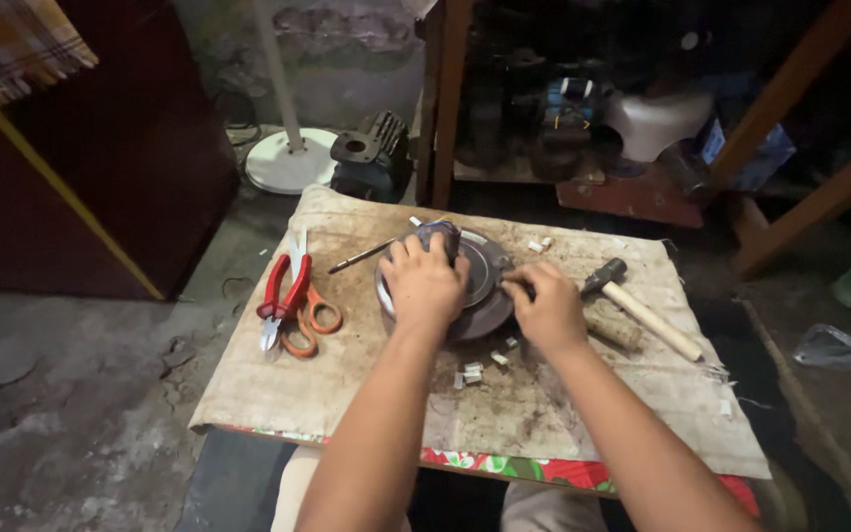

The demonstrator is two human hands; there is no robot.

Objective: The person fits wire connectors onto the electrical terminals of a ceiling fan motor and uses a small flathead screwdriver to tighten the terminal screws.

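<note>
While the left hand (424, 286) clasps the motor disc (475, 286) mid-board, the right hand's (547, 310) grip pinches its rim.

red pliers (281, 296), orange scissors (315, 317), hammer (639, 305), screwdriver (361, 257)

Round grey metal motor housing (480, 281), disc-shaped, lying flat, dusty and worn, partly covered under the left hand (424, 286) pressed on its near-left side, dark wound part at its top beyond the fingers, right hand (547, 307) touching its right rim
</note>
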